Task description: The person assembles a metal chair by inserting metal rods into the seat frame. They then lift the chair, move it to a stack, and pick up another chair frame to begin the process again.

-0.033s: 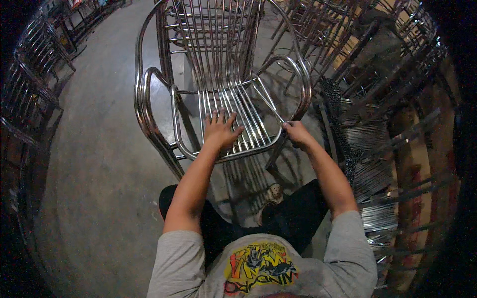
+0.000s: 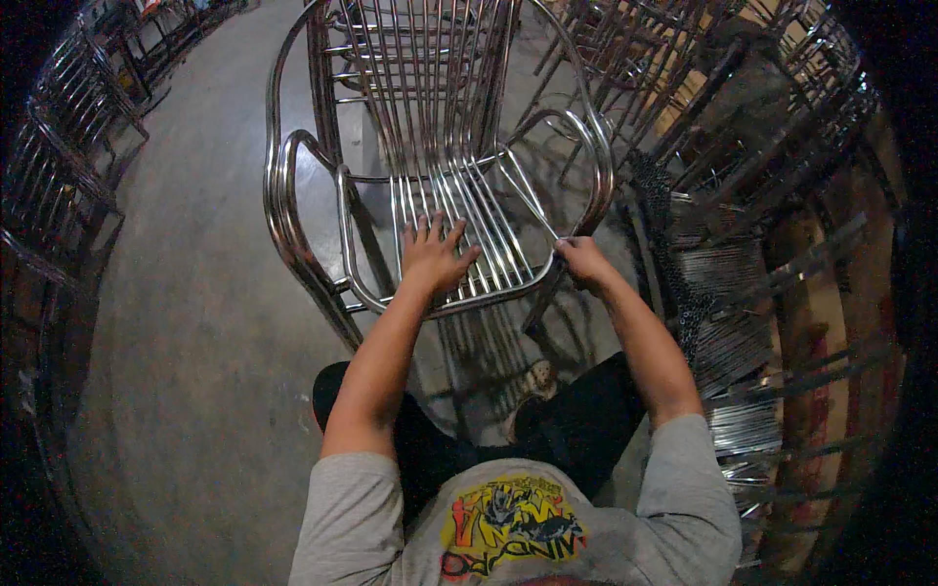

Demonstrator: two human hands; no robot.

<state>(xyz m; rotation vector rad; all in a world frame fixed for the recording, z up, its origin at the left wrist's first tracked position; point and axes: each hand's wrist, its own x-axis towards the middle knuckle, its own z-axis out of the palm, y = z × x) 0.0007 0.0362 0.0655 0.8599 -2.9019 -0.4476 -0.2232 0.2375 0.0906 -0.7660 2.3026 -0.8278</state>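
In front of me stands a shiny metal armchair frame (image 2: 274, 186) of bent tubes, with long slats running down its back and along its seat. My left hand (image 2: 435, 262) lies on the seat slats (image 2: 500, 234), palm down and fingers spread. At the seat's right front corner, my right hand (image 2: 584, 262) is closed round the near end of a thin metal rod (image 2: 531, 198). That rod slants along the right side of the seat, apart from the other slats. The fingertips of the right hand are partly hidden, close to the curved seat rim (image 2: 528, 290).
More metal chair frames (image 2: 73, 146) line the left side. Tangled frames (image 2: 625, 49) stand at the back right. To my right lie bundles of metal rods (image 2: 738, 435) and a dark heap of small rings (image 2: 653, 190). My knees are close below the seat.
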